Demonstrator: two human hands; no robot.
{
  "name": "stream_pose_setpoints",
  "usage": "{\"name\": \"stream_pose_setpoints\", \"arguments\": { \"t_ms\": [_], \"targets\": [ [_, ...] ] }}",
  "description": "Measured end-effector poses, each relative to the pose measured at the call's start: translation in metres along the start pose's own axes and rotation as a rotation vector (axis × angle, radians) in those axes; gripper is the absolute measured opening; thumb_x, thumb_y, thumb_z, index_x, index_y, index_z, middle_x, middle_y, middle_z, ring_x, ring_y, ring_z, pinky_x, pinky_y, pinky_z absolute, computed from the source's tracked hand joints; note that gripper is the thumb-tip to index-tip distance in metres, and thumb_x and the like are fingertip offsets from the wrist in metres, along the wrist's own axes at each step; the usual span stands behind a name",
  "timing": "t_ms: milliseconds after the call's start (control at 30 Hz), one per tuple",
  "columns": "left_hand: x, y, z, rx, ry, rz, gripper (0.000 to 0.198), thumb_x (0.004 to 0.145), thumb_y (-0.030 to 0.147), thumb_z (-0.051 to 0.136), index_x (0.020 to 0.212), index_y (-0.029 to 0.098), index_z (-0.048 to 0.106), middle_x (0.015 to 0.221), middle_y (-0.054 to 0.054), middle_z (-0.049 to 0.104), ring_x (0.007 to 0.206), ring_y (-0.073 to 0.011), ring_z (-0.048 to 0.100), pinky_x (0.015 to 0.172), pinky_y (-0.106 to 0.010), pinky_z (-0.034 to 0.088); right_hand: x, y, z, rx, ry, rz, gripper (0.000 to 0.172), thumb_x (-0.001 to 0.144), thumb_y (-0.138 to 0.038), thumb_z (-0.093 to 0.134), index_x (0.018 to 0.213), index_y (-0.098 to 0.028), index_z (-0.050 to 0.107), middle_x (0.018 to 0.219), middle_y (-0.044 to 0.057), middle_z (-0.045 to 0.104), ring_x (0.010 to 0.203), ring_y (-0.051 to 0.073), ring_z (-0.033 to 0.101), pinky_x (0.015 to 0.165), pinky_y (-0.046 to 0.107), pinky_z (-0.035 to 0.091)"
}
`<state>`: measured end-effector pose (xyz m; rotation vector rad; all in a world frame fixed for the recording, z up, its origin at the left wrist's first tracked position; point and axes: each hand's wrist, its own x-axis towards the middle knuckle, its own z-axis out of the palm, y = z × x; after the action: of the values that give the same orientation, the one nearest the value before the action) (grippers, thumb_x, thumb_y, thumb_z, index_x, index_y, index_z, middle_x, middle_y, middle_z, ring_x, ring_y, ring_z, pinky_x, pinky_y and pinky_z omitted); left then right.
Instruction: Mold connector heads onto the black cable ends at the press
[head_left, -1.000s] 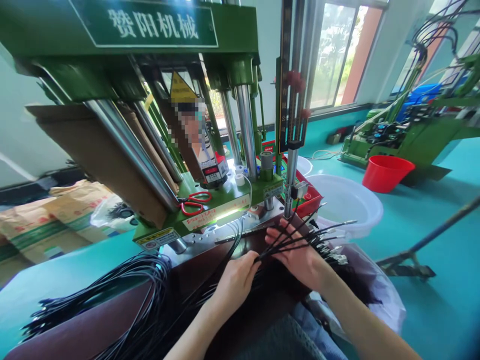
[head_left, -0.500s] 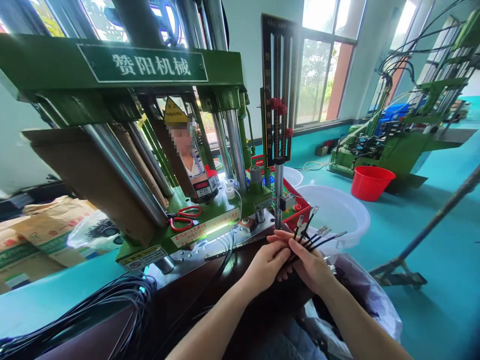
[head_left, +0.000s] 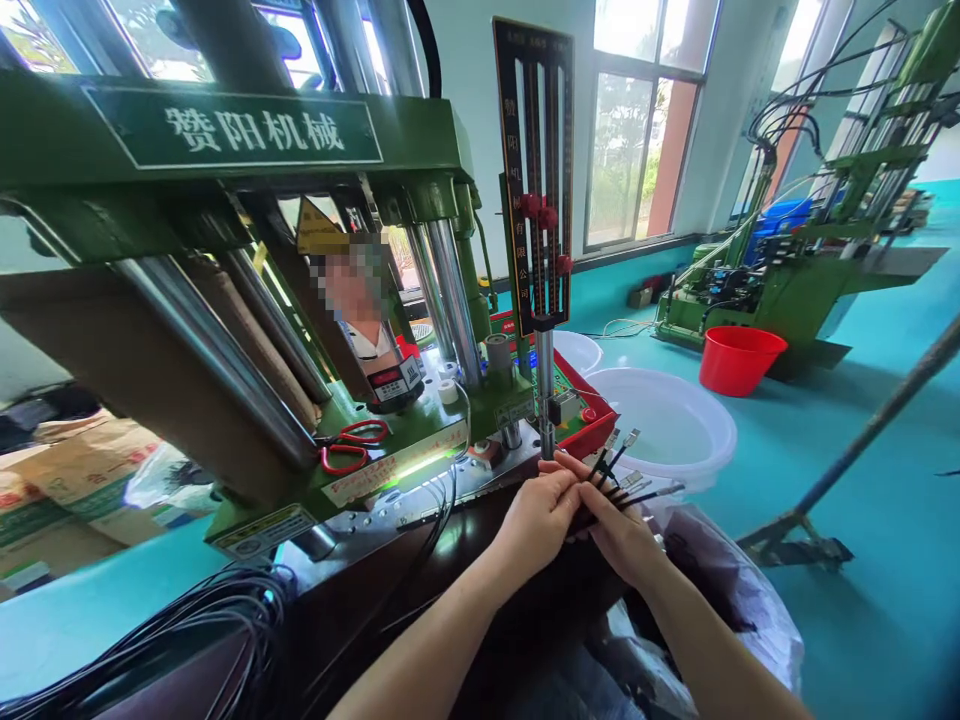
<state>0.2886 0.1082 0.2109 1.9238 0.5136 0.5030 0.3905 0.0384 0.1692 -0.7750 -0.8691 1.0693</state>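
Just right of centre in the lower half of the frame, the person's two bare hands meet over a small bunch of thin black cables with metal connector tips [head_left: 622, 480]. The left hand [head_left: 540, 515] is closed around the bunch from the left side, fingers curled over the strands. The right hand [head_left: 622, 535] grips the same bunch from the right, pressed against the left hand — the connector tips fan out up and to the right beyond both hands.

Behind the hands, filling the left and centre of the frame, stands a large green vertical press machine [head_left: 247, 150] with polished steel columns and a sign in white characters. A pair of red-handled scissors [head_left: 352, 445] lies on its green base, left of the hands. A black upright gauge rail with red knobs [head_left: 536, 180] rises at upper centre.

At the lower left, a thick coil of long black cables [head_left: 187, 630] is draped over the dark brown worktop [head_left: 360, 600]. To the right of the hands sits a wide white plastic basin [head_left: 667, 425] on the teal floor, with a red plastic bucket [head_left: 739, 358] farther back at centre right. Under the right forearm, at the lower right, a clear plastic bag [head_left: 735, 590] holds more dark cables. Another person is partly visible through the machine's columns.
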Motion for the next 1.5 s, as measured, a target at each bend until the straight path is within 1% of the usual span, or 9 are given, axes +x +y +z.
{"name": "stream_pose_setpoints", "arguments": {
  "t_ms": [133,300,400,567,633,1000,1133,1333,1500],
  "targets": [
    [0.002,-0.004,0.005,-0.137,-0.166,-0.048,0.028,0.083,0.041,0.043,0.077,0.015,0.052,0.057,0.002,0.051,0.042,-0.0075,0.047,0.038,-0.018,0.038,0.0,-0.001,-0.005,0.056,-0.016,0.074,0.049,0.086,-0.046,0.047,0.133,-0.032,0.041,0.118,0.007,0.058,0.049,0.01,0.051,0.042,0.026,0.042],
    [0.005,-0.006,0.009,-0.139,-0.135,-0.041,0.02,0.082,0.032,0.044,0.072,0.015,0.048,0.055,0.003,0.05,0.039,-0.0053,0.047,0.036,-0.015,0.037,0.0,-0.009,-0.011,0.155,-0.043,0.099,0.046,0.085,-0.051,0.046,0.128,-0.032,0.047,0.116,0.006,0.06,0.05,0.011,0.052,0.045,0.029,0.044],
    [0.005,-0.007,0.011,-0.164,-0.098,-0.062,0.018,0.082,0.031,0.042,0.079,0.015,0.05,0.058,0.003,0.052,0.04,-0.0052,0.048,0.035,-0.014,0.037,-0.001,-0.014,-0.012,0.181,-0.014,0.07,0.041,0.081,-0.04,0.056,0.121,-0.03,0.053,0.105,0.004,0.064,0.05,0.012,0.052,0.05,0.031,0.047],
    [0.002,-0.009,0.015,-0.127,-0.018,-0.081,0.02,0.083,0.032,0.043,0.083,0.016,0.053,0.061,0.001,0.056,0.044,-0.0064,0.051,0.038,-0.014,0.039,-0.006,-0.014,-0.016,0.076,0.279,-0.043,0.01,0.072,-0.029,0.07,0.075,-0.02,0.068,0.067,0.0,0.062,0.055,0.014,0.053,0.056,0.03,0.047],
    [0.001,-0.009,0.015,-0.095,-0.004,-0.07,0.02,0.083,0.033,0.043,0.082,0.016,0.053,0.065,0.0,0.059,0.048,-0.0073,0.054,0.041,-0.015,0.042,-0.007,-0.012,-0.019,0.04,0.391,-0.08,0.015,0.067,-0.029,0.074,0.06,-0.02,0.064,0.059,-0.001,0.058,0.055,0.014,0.053,0.054,0.029,0.047],
    [-0.003,-0.002,0.01,0.007,-0.052,-0.055,0.019,0.084,0.031,0.04,0.078,0.018,0.051,0.065,0.001,0.057,0.052,-0.0102,0.058,0.045,-0.018,0.044,-0.003,0.006,-0.029,0.291,0.663,-0.166,0.018,0.054,-0.02,0.082,0.059,-0.017,0.065,0.059,-0.003,0.064,0.054,0.008,0.057,0.055,0.018,0.049],
    [-0.005,-0.001,0.01,-0.041,-0.074,-0.072,0.018,0.083,0.032,0.04,0.078,0.018,0.051,0.064,0.0,0.058,0.049,-0.01,0.056,0.043,-0.019,0.043,-0.002,0.001,-0.027,0.279,0.66,-0.193,0.02,0.054,-0.02,0.082,0.057,-0.018,0.063,0.056,-0.005,0.061,0.051,0.007,0.055,0.052,0.017,0.047],
    [0.002,-0.007,0.015,-0.266,-0.223,-0.185,0.022,0.082,0.037,0.041,0.08,0.017,0.05,0.061,0.0,0.056,0.045,-0.0112,0.053,0.042,-0.023,0.044,-0.008,-0.006,-0.031,0.147,0.401,-0.013,0.024,0.07,-0.041,0.07,0.082,-0.02,0.069,0.075,0.003,0.067,0.069,0.018,0.061,0.061,0.031,0.051],
    [0.015,-0.002,0.022,-0.122,-0.094,-0.017,0.03,0.083,0.039,0.041,0.082,0.017,0.062,0.072,-0.004,0.063,0.069,-0.0193,0.061,0.064,-0.03,0.048,-0.014,-0.016,-0.036,0.035,0.337,0.04,0.023,0.071,-0.037,0.068,0.088,-0.021,0.071,0.082,0.005,0.068,0.076,0.022,0.062,0.063,0.032,0.051]
  ]
}}
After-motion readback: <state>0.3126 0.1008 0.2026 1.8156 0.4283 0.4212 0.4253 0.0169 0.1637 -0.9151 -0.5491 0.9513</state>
